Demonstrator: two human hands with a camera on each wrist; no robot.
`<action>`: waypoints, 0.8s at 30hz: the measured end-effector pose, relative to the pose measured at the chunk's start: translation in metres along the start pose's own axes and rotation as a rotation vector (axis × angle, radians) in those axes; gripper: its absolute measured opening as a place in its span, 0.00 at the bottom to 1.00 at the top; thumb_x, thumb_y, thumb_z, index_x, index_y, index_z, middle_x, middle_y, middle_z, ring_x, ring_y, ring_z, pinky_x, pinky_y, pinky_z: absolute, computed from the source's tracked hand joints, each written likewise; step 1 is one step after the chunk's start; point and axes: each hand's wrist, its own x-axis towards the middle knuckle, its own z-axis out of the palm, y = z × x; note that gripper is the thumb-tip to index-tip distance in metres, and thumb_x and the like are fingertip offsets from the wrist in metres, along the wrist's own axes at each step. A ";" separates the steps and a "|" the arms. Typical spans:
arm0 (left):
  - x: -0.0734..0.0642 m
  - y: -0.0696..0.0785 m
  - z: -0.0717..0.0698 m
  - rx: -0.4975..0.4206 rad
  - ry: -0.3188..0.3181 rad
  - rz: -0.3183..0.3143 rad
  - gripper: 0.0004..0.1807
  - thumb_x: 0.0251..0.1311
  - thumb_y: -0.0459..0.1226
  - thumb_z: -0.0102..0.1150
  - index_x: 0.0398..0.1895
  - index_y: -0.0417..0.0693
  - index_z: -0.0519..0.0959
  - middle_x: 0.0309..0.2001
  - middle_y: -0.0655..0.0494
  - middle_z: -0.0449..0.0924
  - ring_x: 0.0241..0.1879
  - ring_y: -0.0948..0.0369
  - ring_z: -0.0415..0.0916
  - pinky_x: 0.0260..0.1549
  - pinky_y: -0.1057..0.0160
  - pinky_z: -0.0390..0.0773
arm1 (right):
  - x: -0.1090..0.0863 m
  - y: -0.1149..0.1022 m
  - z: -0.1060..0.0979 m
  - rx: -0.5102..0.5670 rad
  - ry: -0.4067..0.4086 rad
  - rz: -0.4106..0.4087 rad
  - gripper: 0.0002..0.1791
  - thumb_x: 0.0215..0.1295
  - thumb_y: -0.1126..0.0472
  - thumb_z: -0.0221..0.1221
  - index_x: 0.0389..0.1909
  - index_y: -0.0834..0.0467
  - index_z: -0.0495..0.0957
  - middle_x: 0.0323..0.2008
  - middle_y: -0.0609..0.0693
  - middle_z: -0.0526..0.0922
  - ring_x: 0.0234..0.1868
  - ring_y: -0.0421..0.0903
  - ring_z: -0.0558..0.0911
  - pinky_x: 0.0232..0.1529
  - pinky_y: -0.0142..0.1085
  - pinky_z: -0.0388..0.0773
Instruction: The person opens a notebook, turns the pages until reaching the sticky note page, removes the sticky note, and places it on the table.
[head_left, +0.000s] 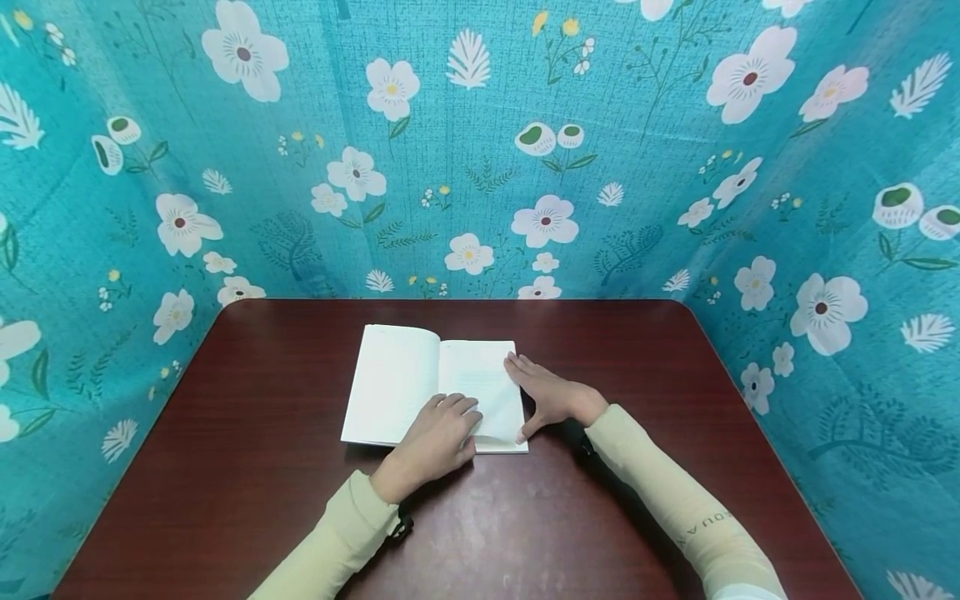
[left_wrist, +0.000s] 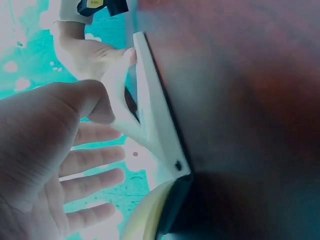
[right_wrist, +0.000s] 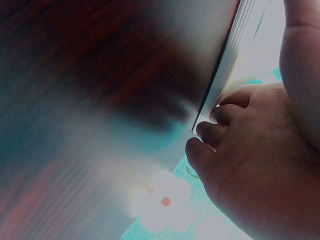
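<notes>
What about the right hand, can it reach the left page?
Probably yes: the left hand lies over the lower middle of the book, but the upper part looks free for the right hand to cross to the left page.

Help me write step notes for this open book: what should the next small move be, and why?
Probably the right hand should lift the page by its outer edge: its lower edge bows up off the pages beneath, and that hand's thumb is at the lower outer corner.
</notes>
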 end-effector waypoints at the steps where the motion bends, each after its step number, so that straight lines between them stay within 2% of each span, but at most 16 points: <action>1: 0.001 0.000 0.000 0.011 0.028 0.004 0.13 0.54 0.38 0.66 0.44 0.48 0.86 0.53 0.51 0.85 0.54 0.52 0.81 0.55 0.49 0.78 | 0.000 0.000 0.000 0.000 0.001 0.000 0.77 0.45 0.35 0.77 0.81 0.66 0.37 0.82 0.63 0.37 0.82 0.60 0.39 0.78 0.54 0.48; 4: 0.005 0.000 -0.002 0.024 0.098 -0.001 0.10 0.53 0.36 0.65 0.40 0.47 0.86 0.48 0.52 0.86 0.50 0.53 0.82 0.51 0.51 0.80 | 0.000 -0.001 0.000 0.002 0.004 -0.006 0.77 0.44 0.35 0.77 0.81 0.66 0.38 0.82 0.63 0.37 0.82 0.61 0.40 0.78 0.54 0.48; 6: 0.007 0.001 -0.002 0.018 0.122 -0.015 0.08 0.55 0.37 0.65 0.38 0.46 0.86 0.46 0.53 0.86 0.48 0.53 0.82 0.48 0.51 0.80 | 0.000 -0.001 0.000 -0.001 0.006 -0.010 0.77 0.44 0.34 0.77 0.81 0.67 0.38 0.82 0.63 0.37 0.82 0.61 0.40 0.78 0.54 0.48; 12: 0.018 0.006 -0.001 0.000 0.157 -0.072 0.08 0.63 0.40 0.65 0.39 0.46 0.87 0.44 0.54 0.87 0.47 0.55 0.83 0.46 0.54 0.80 | 0.000 -0.001 -0.001 -0.005 0.013 -0.009 0.78 0.43 0.34 0.77 0.80 0.67 0.38 0.82 0.63 0.37 0.82 0.61 0.40 0.78 0.53 0.48; 19: 0.033 0.009 -0.003 -0.053 0.221 -0.102 0.05 0.63 0.39 0.66 0.36 0.46 0.86 0.40 0.55 0.86 0.43 0.57 0.83 0.43 0.55 0.81 | 0.001 0.001 0.000 -0.004 0.008 -0.005 0.78 0.43 0.34 0.76 0.81 0.66 0.38 0.82 0.64 0.37 0.82 0.61 0.39 0.78 0.54 0.48; 24: 0.039 0.010 -0.003 -0.077 0.245 -0.117 0.06 0.66 0.38 0.63 0.32 0.47 0.86 0.39 0.55 0.86 0.43 0.58 0.83 0.45 0.57 0.80 | 0.002 0.001 0.000 -0.013 0.004 -0.004 0.78 0.43 0.34 0.76 0.81 0.66 0.37 0.82 0.64 0.37 0.82 0.61 0.39 0.78 0.53 0.48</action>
